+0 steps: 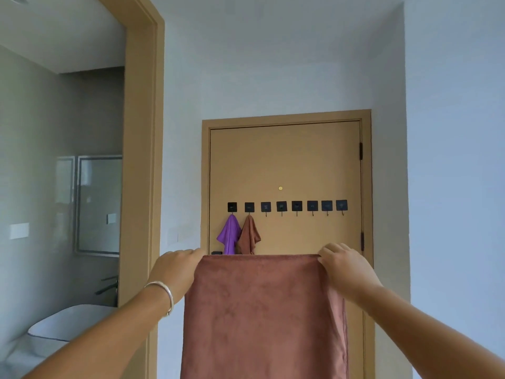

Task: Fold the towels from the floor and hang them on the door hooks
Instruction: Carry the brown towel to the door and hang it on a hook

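both hands, left hand (175,266) and right hand (344,265), pinch the top corners of a brown towel (262,315) held up near, with the door (285,165) hooks (296,206) far behind holding a purple towel (229,236) and a small brown towel (249,236).

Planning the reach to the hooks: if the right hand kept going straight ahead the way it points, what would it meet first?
Probably the door, below the empty hooks; nothing shows between right hand and door, though depth is unclear.

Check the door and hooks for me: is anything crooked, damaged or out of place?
Nothing stands out. The purple towel and the small brown towel hang bunched from the two leftmost hooks; the other hooks are bare. Both hands pinch the large brown towel's top corners, its edge level.
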The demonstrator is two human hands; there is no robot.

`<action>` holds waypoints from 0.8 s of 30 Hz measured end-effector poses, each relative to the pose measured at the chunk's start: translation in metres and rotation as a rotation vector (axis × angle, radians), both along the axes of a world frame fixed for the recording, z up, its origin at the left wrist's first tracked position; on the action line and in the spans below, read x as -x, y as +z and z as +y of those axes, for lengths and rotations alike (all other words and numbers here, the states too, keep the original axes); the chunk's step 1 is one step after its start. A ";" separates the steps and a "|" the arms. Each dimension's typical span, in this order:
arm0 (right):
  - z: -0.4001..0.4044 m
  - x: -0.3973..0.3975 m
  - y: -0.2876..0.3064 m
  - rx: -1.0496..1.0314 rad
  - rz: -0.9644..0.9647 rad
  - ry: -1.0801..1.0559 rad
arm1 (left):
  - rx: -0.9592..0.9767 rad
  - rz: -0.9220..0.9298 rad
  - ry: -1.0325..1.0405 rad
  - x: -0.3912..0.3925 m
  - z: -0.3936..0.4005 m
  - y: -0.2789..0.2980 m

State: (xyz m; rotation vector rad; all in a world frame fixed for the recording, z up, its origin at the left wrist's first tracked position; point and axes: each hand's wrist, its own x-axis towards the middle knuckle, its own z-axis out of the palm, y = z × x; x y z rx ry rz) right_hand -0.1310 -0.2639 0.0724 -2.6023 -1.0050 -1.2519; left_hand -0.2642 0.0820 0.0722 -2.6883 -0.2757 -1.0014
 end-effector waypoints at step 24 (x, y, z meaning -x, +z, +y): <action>0.111 -0.377 -0.006 -0.016 0.074 -0.095 | 0.016 -0.075 -0.052 -0.386 0.112 -0.006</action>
